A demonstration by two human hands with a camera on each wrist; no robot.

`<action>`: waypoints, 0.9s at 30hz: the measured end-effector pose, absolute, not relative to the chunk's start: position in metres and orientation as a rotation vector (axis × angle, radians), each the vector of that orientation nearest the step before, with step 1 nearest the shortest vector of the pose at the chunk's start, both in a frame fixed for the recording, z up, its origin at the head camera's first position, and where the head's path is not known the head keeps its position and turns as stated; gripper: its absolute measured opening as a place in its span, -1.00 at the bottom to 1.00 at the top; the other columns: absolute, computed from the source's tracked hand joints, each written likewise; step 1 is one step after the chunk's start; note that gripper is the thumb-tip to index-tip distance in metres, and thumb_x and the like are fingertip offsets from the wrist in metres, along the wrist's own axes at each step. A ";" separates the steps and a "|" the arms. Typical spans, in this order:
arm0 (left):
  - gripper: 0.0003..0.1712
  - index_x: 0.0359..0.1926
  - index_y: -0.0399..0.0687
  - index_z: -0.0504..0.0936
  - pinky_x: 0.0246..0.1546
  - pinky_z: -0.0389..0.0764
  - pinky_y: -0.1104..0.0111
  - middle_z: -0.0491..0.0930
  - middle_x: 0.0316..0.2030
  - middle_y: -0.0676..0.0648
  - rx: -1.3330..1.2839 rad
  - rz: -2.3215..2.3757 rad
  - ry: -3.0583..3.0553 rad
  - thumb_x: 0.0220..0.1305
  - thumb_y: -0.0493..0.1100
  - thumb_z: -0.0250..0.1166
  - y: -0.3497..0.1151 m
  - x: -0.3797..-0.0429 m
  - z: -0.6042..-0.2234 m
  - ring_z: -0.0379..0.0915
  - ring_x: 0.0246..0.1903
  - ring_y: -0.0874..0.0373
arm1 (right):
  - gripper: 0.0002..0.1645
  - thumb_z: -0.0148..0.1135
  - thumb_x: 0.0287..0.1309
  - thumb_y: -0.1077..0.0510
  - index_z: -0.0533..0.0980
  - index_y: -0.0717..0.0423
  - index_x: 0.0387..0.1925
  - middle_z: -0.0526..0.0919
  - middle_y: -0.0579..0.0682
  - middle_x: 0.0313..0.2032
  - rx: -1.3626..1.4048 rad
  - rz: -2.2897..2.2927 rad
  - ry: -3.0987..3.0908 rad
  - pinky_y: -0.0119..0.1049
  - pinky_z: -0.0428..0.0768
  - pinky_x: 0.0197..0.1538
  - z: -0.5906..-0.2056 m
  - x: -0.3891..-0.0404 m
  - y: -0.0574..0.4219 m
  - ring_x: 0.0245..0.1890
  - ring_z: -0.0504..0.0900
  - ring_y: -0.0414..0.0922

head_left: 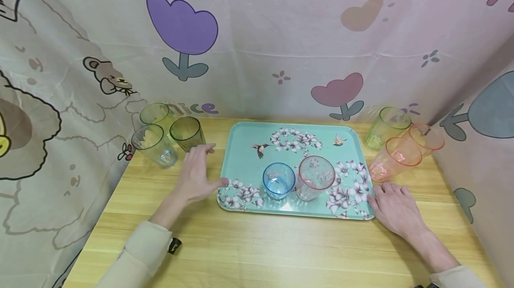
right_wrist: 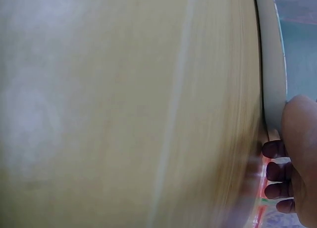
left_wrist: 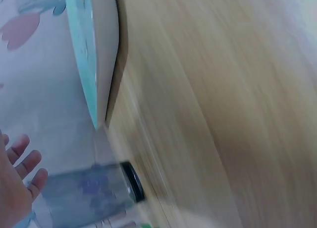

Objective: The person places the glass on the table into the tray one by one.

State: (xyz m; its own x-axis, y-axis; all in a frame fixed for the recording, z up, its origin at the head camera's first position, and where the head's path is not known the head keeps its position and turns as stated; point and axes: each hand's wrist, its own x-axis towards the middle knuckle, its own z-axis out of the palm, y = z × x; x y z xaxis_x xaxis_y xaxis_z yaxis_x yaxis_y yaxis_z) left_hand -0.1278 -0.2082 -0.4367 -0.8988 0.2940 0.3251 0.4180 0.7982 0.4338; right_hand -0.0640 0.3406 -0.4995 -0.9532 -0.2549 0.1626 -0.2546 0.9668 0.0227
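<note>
My left hand (head_left: 196, 175) reaches over the table with fingers spread, holding nothing. Its fingertips are close to a dark green glass (head_left: 187, 133), and its thumb points at the left edge of a turquoise flowered tray (head_left: 245, 145). In the left wrist view the fingers (left_wrist: 28, 163) look loosely extended beside the glass. My right hand (head_left: 395, 207) lies relaxed at the tray's lower right corner, thumb at the rim, fingers near the base of a pink glass (head_left: 395, 158). On the tray stand a short blue glass (head_left: 279, 181) and a taller pale pink-rimmed glass (head_left: 315, 176).
Beside the dark green glass stand a yellow-green glass (head_left: 154, 114) and a clear glass (head_left: 154, 145). A second yellow-green glass (head_left: 387, 127) and another pink glass (head_left: 427, 138) are at the back right. A printed cloth (head_left: 257, 56) hangs behind the wooden table (head_left: 289, 252).
</note>
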 end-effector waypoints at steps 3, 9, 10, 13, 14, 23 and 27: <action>0.46 0.47 -0.35 0.25 0.32 0.38 -0.19 0.49 0.23 -0.36 -0.486 -0.781 -2.712 0.06 0.85 0.00 -0.221 -0.126 -0.436 0.39 0.21 -0.26 | -0.72 0.20 0.39 0.00 0.50 0.11 -0.36 0.59 0.12 -0.36 0.385 -0.001 -2.950 0.10 0.39 -0.16 -0.500 -0.064 0.341 -0.17 0.63 0.25; 0.49 0.45 -0.39 0.25 0.30 0.36 -0.24 0.48 0.18 -0.41 -0.339 -0.786 -2.618 0.05 0.86 -0.03 -0.238 -0.125 -0.441 0.39 0.18 -0.33 | -0.72 0.20 0.40 0.00 0.51 0.11 -0.34 0.60 0.13 -0.34 0.382 0.007 -2.960 0.10 0.39 -0.15 -0.500 -0.064 0.341 -0.15 0.63 0.26; 0.51 0.45 -0.39 0.25 0.29 0.36 -0.24 0.48 0.16 -0.41 -0.311 -0.781 -2.605 0.03 0.88 -0.06 -0.240 -0.125 -0.442 0.39 0.16 -0.33 | -0.72 0.19 0.40 -0.01 0.51 0.12 -0.34 0.60 0.13 -0.34 0.381 0.007 -2.964 0.10 0.39 -0.15 -0.499 -0.064 0.341 -0.15 0.63 0.27; 0.55 0.45 -0.41 0.24 0.28 0.36 -0.25 0.47 0.18 -0.44 -0.220 -0.737 -2.590 0.01 0.91 -0.16 -0.245 -0.126 -0.446 0.39 0.16 -0.36 | -0.71 0.18 0.42 -0.01 0.52 0.12 -0.33 0.60 0.13 -0.33 0.379 0.005 -2.977 0.11 0.39 -0.14 -0.499 -0.064 0.341 -0.14 0.63 0.27; 0.57 0.45 -0.42 0.24 0.27 0.37 -0.25 0.47 0.18 -0.45 -0.197 -0.728 -2.582 0.01 0.92 -0.20 -0.246 -0.127 -0.448 0.39 0.16 -0.38 | -0.71 0.18 0.42 -0.01 0.52 0.12 -0.33 0.60 0.14 -0.33 0.378 0.003 -2.976 0.11 0.39 -0.14 -0.499 -0.064 0.341 -0.13 0.63 0.27; 0.15 0.30 -0.44 0.29 -0.16 0.41 0.05 0.44 -0.04 -0.38 0.089 -0.690 -2.569 0.16 0.48 0.38 -0.253 -0.135 -0.459 0.34 -0.14 -0.19 | -0.70 0.15 0.43 -0.01 0.55 0.16 -0.28 0.63 0.17 -0.29 0.365 0.015 -2.993 0.12 0.39 -0.12 -0.499 -0.064 0.342 -0.09 0.63 0.30; 0.09 0.35 -0.44 0.26 -0.16 0.39 0.07 0.44 -0.03 -0.38 0.152 -0.682 -2.594 0.17 0.32 0.45 -0.254 -0.140 -0.461 0.33 -0.15 -0.18 | -0.70 0.15 0.43 -0.01 0.55 0.16 -0.27 0.63 0.17 -0.28 0.369 0.019 -2.998 0.13 0.39 -0.12 -0.499 -0.065 0.341 -0.09 0.63 0.30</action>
